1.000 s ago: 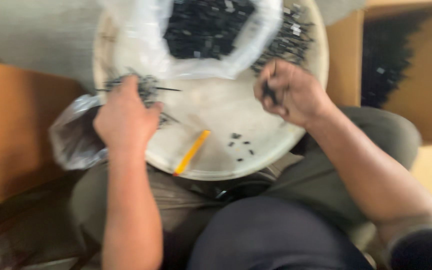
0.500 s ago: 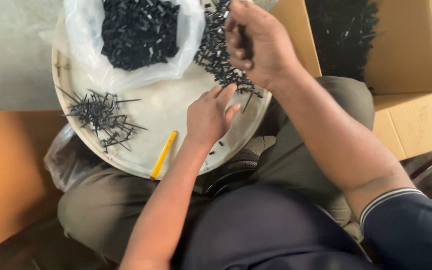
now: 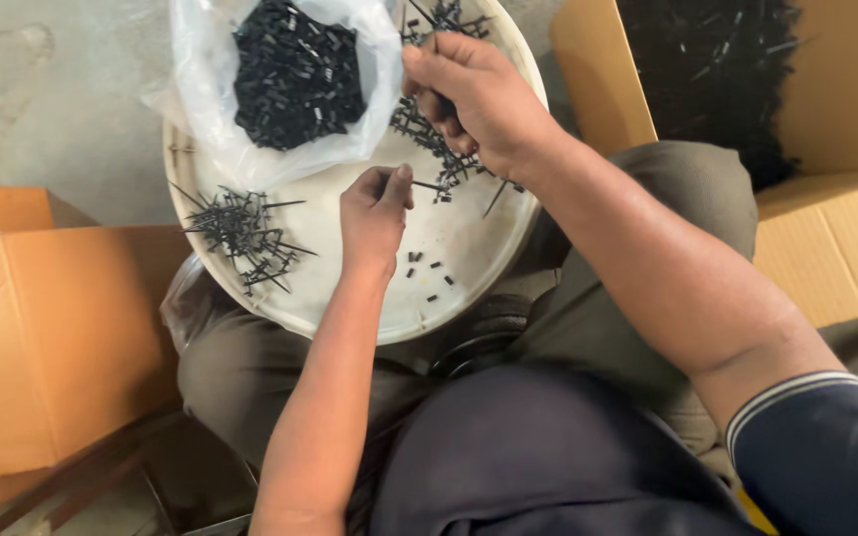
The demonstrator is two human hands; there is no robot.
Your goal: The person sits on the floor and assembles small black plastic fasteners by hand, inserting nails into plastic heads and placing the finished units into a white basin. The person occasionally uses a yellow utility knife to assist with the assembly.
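Hands over round white tray (image 3: 469, 288) of small black parts, held on lap.
Left hand (image 3: 374, 213), tray centre, pinches a thin black pin (image 3: 427, 185); right hand (image 3: 479, 99), 1 o'clock, closed on black pieces; pin pile (image 3: 240, 230) at 9 o'clock; clear bag (image 3: 285, 79) at 11 o'clock.

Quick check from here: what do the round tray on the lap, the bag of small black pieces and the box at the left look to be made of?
Round tray: probably plastic, off-white and matte, with a thin moulded rim and grey scuffs.
Bag: thin clear plastic film, glossy and creased, the small black pieces showing through it.
Box: brown corrugated cardboard, dull, with folded flaps.
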